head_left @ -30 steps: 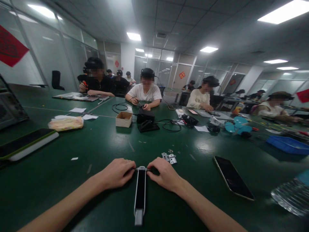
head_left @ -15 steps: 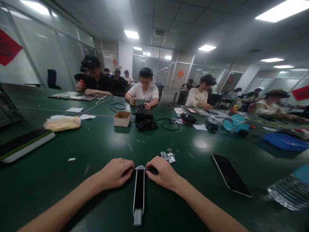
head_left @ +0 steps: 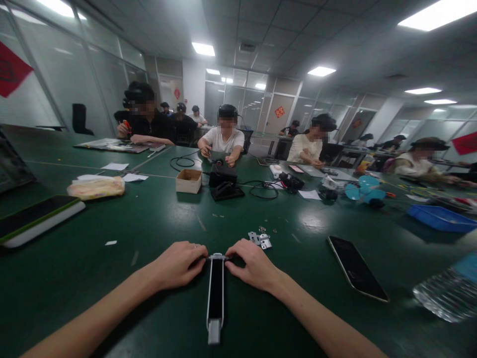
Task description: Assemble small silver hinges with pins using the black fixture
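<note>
A long, narrow piece (head_left: 216,293) with a black middle, pale side edges and a silver block at its near end lies on the green table, pointing away from me. Across its far end runs a small metal crosspiece (head_left: 217,257). The fingertips of my left hand (head_left: 183,264) pinch the left end of that crosspiece. On the right end, my right hand (head_left: 251,263) is closed in the same way. My fingers partly hide both ends. Several small metal plates (head_left: 265,241) and tiny rings (head_left: 262,229) lie just beyond my right hand.
A phone (head_left: 357,268) and a clear plastic bottle (head_left: 447,293) lie to the right, near a blue tray (head_left: 441,219). Ahead stand a small open box (head_left: 189,183) and a black device (head_left: 223,181) with cables. Co-workers sit across the table.
My hands and the narrow piece have stayed almost in place, with only a slight shift of the view. The hands of the person opposite have moved a little.
</note>
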Demonstrator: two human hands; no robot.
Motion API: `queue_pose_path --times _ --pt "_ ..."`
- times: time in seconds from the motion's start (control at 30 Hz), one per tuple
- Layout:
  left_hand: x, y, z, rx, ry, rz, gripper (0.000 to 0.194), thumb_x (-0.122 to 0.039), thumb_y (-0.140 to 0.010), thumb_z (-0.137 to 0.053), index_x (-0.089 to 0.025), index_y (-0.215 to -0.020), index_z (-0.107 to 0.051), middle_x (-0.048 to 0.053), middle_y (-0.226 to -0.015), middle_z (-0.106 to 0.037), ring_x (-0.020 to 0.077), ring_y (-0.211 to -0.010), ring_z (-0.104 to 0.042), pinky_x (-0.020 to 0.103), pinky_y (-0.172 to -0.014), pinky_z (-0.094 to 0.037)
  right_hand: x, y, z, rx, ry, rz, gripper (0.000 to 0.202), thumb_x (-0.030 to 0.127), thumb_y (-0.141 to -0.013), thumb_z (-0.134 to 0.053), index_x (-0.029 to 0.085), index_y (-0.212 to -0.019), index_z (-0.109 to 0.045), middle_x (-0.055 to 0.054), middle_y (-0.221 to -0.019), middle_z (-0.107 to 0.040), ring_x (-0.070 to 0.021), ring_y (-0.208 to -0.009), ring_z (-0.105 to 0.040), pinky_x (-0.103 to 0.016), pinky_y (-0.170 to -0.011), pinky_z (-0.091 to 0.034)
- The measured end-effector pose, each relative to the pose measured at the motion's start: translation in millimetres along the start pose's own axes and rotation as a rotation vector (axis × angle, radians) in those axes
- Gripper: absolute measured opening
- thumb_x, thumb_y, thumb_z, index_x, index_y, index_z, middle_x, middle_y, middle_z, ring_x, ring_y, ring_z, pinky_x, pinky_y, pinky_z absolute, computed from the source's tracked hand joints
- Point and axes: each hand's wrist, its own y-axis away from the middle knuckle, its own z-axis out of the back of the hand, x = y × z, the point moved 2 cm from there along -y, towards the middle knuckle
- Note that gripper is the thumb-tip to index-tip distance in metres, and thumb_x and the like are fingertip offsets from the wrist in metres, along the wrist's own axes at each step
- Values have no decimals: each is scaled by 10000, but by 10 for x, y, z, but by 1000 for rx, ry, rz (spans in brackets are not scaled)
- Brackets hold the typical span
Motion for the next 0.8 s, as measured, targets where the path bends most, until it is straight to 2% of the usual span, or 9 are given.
queue_pose_path --times 0.8 --pt "3 10 10 -10 12 4 239 -236 -917 -364 -194 -938 -599 42 -819 -663 184 -712 -608 278 -646 -415 -9 -3 -7 -6 25 9 82 164 -813 -628 158 -894 -633 -39 -828 -651 -165 -787 -578 -291 -719 -459"
